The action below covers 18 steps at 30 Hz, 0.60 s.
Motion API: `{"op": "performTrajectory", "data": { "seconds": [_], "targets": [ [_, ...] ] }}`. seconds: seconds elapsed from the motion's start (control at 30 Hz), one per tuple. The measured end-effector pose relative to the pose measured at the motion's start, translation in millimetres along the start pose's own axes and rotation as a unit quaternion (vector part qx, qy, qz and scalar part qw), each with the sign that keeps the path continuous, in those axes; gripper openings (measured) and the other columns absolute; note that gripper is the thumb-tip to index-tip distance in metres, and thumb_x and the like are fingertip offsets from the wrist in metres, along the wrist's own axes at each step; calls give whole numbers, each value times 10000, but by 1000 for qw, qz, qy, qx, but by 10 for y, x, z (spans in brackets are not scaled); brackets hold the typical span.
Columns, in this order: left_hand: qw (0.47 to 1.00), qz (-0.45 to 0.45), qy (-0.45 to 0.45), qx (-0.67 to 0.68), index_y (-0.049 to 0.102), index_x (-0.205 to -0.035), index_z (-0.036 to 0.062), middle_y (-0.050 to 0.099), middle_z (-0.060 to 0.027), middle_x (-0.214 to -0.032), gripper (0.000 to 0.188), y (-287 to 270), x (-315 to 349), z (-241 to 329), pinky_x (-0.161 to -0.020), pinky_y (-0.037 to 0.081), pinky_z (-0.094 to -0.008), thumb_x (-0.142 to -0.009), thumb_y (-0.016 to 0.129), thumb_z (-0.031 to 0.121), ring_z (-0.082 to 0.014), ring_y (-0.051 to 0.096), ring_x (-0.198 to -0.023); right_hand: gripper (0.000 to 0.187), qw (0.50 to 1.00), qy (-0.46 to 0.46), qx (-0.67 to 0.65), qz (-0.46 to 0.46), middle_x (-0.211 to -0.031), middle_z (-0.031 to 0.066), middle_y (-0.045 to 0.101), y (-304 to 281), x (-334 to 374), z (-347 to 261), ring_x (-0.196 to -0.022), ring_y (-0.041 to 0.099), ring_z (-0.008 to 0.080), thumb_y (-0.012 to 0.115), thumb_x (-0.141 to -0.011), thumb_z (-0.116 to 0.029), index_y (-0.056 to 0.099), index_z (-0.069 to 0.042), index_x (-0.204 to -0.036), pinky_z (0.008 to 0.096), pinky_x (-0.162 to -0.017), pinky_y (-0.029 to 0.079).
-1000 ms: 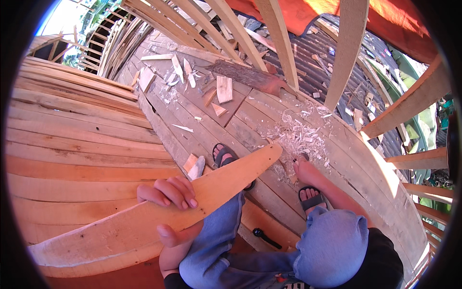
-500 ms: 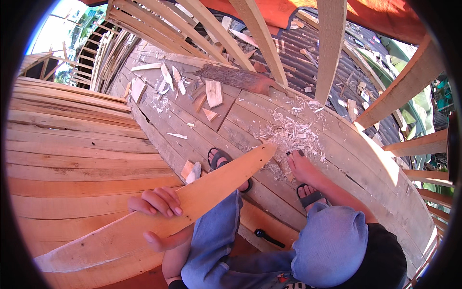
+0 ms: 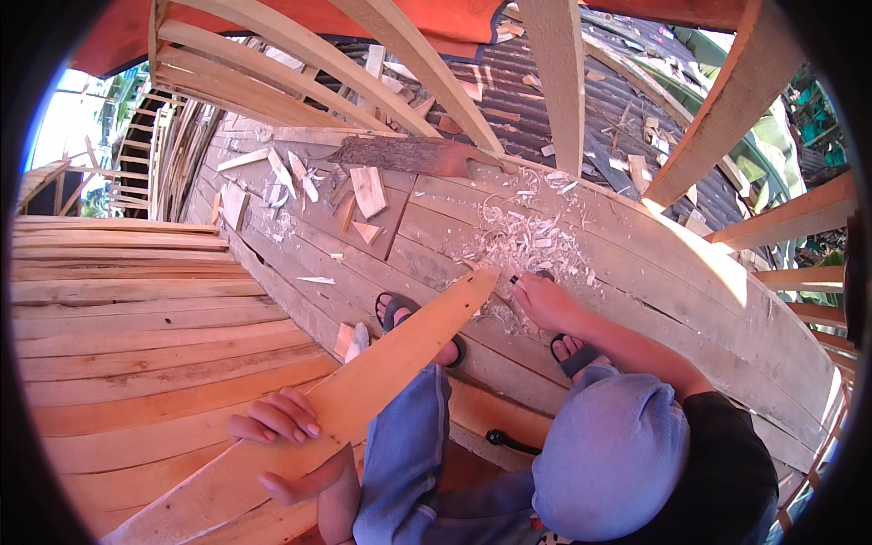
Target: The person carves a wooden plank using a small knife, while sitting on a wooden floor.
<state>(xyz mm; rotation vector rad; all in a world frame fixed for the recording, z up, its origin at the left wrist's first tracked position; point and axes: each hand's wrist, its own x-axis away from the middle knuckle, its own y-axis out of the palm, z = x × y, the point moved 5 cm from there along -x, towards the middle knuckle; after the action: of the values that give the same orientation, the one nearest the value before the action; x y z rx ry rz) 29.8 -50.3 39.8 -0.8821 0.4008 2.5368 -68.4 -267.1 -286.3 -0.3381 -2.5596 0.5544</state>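
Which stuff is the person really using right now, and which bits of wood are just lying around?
In use:
- long curved plank, gripped by the left hand
- right hand, down at the plank's pointed tip; whether it holds a tool I cannot tell

Just lying about:
- wood shavings
- small offcuts
- dark rough slab
- black-handled tool by the knee

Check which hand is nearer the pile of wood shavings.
Right. The right hand is at the near edge of the shavings, by the tip of the plank. The left hand grips the plank far back, well away.
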Motion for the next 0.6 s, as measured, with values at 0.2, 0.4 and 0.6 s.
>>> {"op": "performTrajectory", "data": {
  "seconds": [0.2,0.4,0.6],
  "targets": [
    [1000,4,5,9,337,-831,113,391,-8,-630,402,16,-6,8,-547,346,-232,-816,560,446,-110,403,-507,333,999,-39,30,-3,-1017,278,602,147,-121,181,-934,588,423,424,-948,-254,563,47,-974,518,-807,463],
    [1000,5,1,29,338,-836,115,403,-9,-630,396,77,-40,-30,-552,354,-236,-804,570,435,-112,419,-500,332,997,-55,52,1,-982,263,607,209,-90,305,-930,588,421,427,-946,-260,569,38,-976,514,-807,463],
    [999,16,-12,30,335,-835,114,400,-13,-629,400,97,-26,-52,-556,352,-236,-799,578,429,-115,416,-499,347,999,-26,30,22,-900,285,613,139,-48,363,-899,597,451,451,-949,-276,525,56,-1016,508,-794,479]
  ]
}}
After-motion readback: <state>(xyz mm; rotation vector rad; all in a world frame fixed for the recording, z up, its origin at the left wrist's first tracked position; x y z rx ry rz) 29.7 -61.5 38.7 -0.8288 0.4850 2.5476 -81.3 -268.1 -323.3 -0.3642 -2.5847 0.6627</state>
